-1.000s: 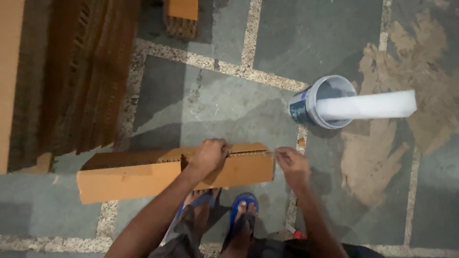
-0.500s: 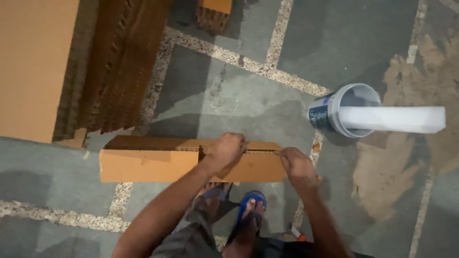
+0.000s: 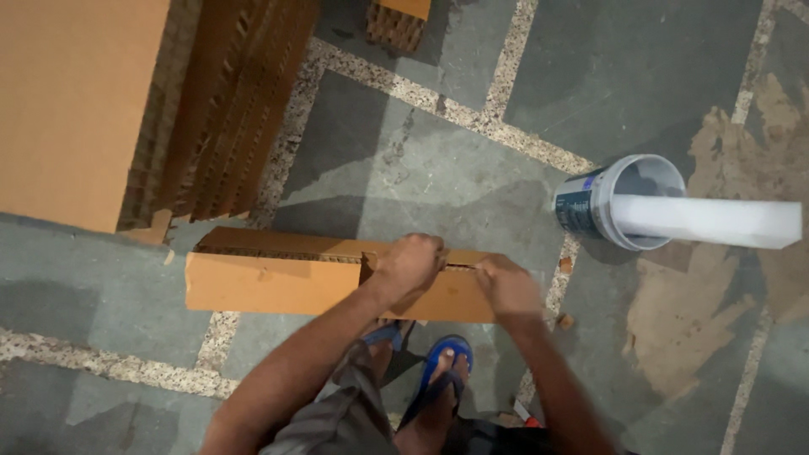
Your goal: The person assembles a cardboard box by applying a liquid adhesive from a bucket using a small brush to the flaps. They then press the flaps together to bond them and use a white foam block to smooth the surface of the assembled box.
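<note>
A long brown cardboard piece (image 3: pixel 270 282) stands on its edge on the stone floor, just in front of my feet. My left hand (image 3: pixel 410 265) grips its top edge near the middle, fingers curled over the rim. My right hand (image 3: pixel 506 285) holds the top edge close to the right end, a short gap from the left hand. The corrugated inner layer shows along the top. My blue sandals (image 3: pixel 442 371) are directly below the hands.
A tall stack of corrugated cardboard sheets (image 3: pixel 219 109) lies at the upper left, with a flat brown board (image 3: pixel 76 101) on it. A white bucket (image 3: pixel 628 202) with a white strip (image 3: pixel 716 221) across it stands at the right. Another cardboard block (image 3: pixel 396 18) lies at the top.
My right hand has slid left along the top edge toward the left hand. The view has shifted, so the cardboard and bucket sit lower in the frame.
</note>
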